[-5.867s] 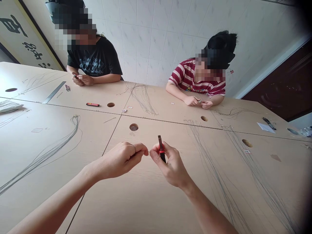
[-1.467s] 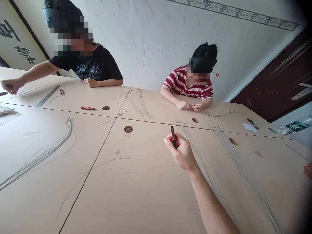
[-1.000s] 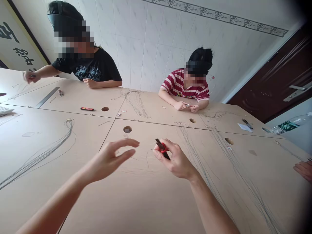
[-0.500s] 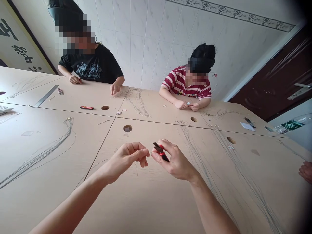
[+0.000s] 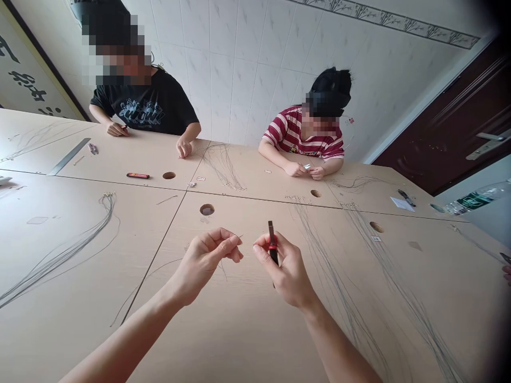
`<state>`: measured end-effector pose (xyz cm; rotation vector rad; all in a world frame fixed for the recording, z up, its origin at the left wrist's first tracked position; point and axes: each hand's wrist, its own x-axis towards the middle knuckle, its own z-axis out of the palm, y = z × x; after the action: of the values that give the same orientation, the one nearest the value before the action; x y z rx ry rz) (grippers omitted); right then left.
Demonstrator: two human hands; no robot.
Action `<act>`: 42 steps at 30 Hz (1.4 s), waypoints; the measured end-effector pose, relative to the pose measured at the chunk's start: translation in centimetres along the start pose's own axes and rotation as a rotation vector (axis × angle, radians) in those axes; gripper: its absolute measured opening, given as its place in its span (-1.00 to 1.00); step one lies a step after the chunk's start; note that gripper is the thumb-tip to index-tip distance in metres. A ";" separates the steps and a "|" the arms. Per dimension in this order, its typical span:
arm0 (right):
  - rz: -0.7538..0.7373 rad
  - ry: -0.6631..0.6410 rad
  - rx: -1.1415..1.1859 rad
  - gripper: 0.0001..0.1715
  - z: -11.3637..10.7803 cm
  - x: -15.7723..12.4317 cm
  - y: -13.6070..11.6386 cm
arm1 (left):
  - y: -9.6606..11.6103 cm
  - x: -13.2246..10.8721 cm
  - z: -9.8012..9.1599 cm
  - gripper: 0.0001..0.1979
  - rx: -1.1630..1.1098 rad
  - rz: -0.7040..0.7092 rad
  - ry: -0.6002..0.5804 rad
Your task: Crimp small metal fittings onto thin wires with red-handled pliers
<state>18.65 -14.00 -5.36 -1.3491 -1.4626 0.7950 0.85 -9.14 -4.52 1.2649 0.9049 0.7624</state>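
My left hand point(image 5: 209, 258) is closed in a pinch on a thin grey wire point(image 5: 240, 236), whose short tip pokes out past the fingertips. A curved length of wire point(image 5: 154, 272) runs out from behind that hand and lies along the table on the left. My right hand point(image 5: 289, 268) is wrapped round small pliers point(image 5: 272, 240) with dark jaws and red-and-black handles. The jaws point upward, away from the wire. A gap separates the two hands, both above the table point(image 5: 223, 340). Whether the right thumb and forefinger also pinch something tiny, I cannot tell.
Bundles of long thin wires lie left point(image 5: 93, 231) and right point(image 5: 327, 260). Across the table sit two people point(image 5: 143, 101) point(image 5: 301, 130), hands on the tabletop. A steel ruler point(image 5: 69, 156), a red-and-black cutter point(image 5: 138, 175), a bottle point(image 5: 475, 199) and round table holes point(image 5: 207, 209) are around.
My right hand has drawn back slightly to the right, away from my left fingertips. The pliers have turned from slanting left to pointing upward. My left hand keeps its pinch.
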 end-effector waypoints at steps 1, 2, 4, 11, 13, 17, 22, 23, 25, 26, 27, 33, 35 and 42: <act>0.012 0.003 0.028 -0.83 0.3 -0.2 -0.2 | -0.1 0.0 0.2 -0.73 0.031 0.022 0.007; 0.023 0.008 0.056 -0.83 0.6 -0.3 -0.3 | -0.3 0.0 0.3 -0.72 0.064 0.045 0.013; 0.044 0.018 0.109 -0.85 1.1 -0.4 -0.5 | -0.5 0.1 0.7 -0.70 0.123 0.082 0.022; 0.138 0.026 0.175 -0.80 1.5 -0.3 0.1 | -1.2 0.2 1.5 -0.70 0.312 0.126 0.037; 0.152 0.023 0.226 -0.80 1.5 -0.3 0.5 | -1.1 0.1 1.6 -0.70 0.375 0.134 0.046; 0.165 0.032 0.329 -0.78 1.6 0.0 1.0 | -0.9 -0.1 1.9 -0.70 0.494 0.154 0.081; 0.165 0.042 0.391 -0.78 1.8 0.4 1.0 | -1.1 0.0 1.9 -0.73 0.616 0.230 0.079; 0.163 0.047 0.386 -0.78 1.8 0.4 1.0 | -1.2 0.0 1.9 -0.72 0.635 0.247 0.077; 0.152 0.063 0.363 -0.77 2.1 0.4 1.0 | -1.5 0.1 1.8 -0.72 0.658 0.282 0.076; 0.142 0.072 0.350 -0.77 2.2 0.4 1.1 | -1.6 0.1 1.9 -0.72 0.662 0.294 0.078; 0.129 0.081 0.337 -0.77 2.3 0.4 1.1 | -1.6 0.1 1.9 -0.73 0.660 0.300 0.079; 0.094 0.101 0.306 -0.75 2.6 0.4 1.4 | -1.1 -0.1 2.0 -0.71 0.600 0.213 0.069; 0.101 0.110 0.290 -0.74 2.4 0.5 1.5 | -0.9 0.0 1.7 -0.72 0.563 0.183 0.075; 0.183 -0.005 0.328 -0.67 1.7 0.3 1.3 | -0.2 0.5 0.7 -0.75 0.539 0.215 0.109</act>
<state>17.48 -13.20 -7.01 -1.2384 -1.1622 1.1046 1.68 -9.07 -4.72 1.8299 1.1191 0.7881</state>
